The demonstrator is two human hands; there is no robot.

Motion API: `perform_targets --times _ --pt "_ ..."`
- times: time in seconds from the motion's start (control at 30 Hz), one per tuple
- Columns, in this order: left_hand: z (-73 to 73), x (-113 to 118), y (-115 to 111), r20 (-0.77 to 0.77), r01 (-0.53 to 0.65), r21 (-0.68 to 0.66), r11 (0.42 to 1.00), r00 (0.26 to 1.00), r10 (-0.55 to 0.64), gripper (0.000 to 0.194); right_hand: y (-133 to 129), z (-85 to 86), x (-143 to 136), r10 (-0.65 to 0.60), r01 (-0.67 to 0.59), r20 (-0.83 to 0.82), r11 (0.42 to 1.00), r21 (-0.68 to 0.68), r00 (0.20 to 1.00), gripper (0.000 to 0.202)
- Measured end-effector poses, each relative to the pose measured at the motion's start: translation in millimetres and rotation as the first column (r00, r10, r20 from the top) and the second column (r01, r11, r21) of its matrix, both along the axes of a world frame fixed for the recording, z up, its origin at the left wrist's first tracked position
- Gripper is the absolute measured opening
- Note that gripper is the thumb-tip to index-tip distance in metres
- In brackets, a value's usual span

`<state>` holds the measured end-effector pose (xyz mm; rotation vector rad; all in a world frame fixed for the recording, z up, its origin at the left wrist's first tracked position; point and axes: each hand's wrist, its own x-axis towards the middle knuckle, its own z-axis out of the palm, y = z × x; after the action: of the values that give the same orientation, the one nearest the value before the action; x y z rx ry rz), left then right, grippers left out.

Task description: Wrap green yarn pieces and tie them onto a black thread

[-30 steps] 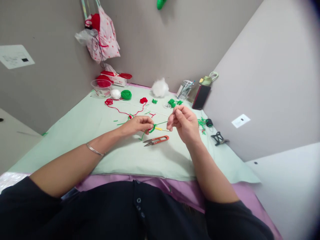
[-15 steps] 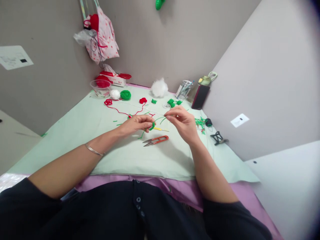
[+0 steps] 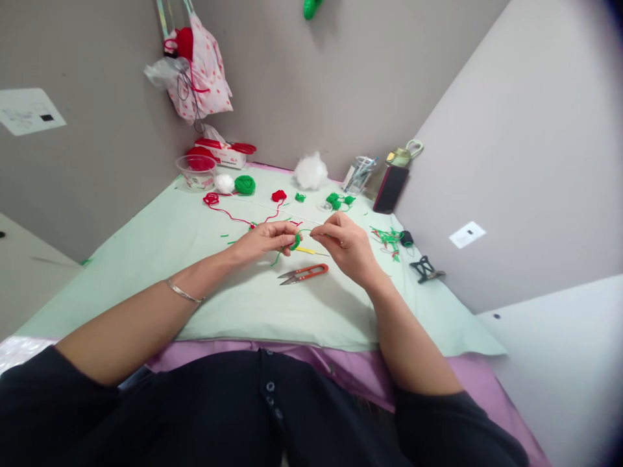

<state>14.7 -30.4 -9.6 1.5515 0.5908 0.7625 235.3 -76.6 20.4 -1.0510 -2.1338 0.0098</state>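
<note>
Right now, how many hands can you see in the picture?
2. The left hand holds a small green piece; the right hand, to its right, pinches a green strand. No other hands show.

Small curved green yarn piece [image 3: 296, 242]: looks matt, textured. Orange-handled grey snips [image 3: 304, 274]: blades appear metal, smooth. Round clear plastic tub [image 3: 195, 182]: glossy. White fibre tuft [image 3: 311, 170]: fluffy, matt. Pale-green cloth-covered surface [image 3: 302, 318]: matt, lightly creased. Slim silver-coloured metal bangle [image 3: 183, 293]: shines.
</note>
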Motion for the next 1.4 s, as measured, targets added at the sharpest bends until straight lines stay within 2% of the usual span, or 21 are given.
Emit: perform_targets --times 0.2,0.47,0.7,1.0,1.23,1.4 --pt "1.8 1 -2 0.008 0.009 -0.015 1.0 1.0 -0.009 0.026 -1 1.4 -2 0.017 -0.017 -0.012 0.999 -0.029 1.0 0.015" --pt "3.5 -1 -3 0.023 0.041 -0.045 0.998 0.999 -0.04 0.027 -1 -3.2 -8 0.04 -0.06 -0.146 0.989 -0.132 0.988 0.012" --pt "0.7 0 -3 0.006 0.026 -0.073 0.997 1.0 -0.025 0.027 -1 -8.9 -14 0.035 -0.048 -0.128 0.994 -0.101 0.991 0.01" --pt "0.7 0 -1 0.027 -0.011 -0.056 0.998 1.0 0.013 0.029 0 -8.8 -14 0.013 -0.033 -0.124 0.986 -0.162 0.992 0.015" --pt "0.4 1 -2 -0.025 0.017 -0.031 0.999 1.0 -0.018 0.028 -4 -13.7 -22 0.068 -0.132 -0.268 0.965 -0.228 0.961 0.014" --pt "-1.7 4 -3 -0.11 0.002 -0.009 1.0 0.994 -0.003 0.024 -4 -14.6 -24 0.105 -0.127 -0.141 0.98 -0.156 0.984 0.011"
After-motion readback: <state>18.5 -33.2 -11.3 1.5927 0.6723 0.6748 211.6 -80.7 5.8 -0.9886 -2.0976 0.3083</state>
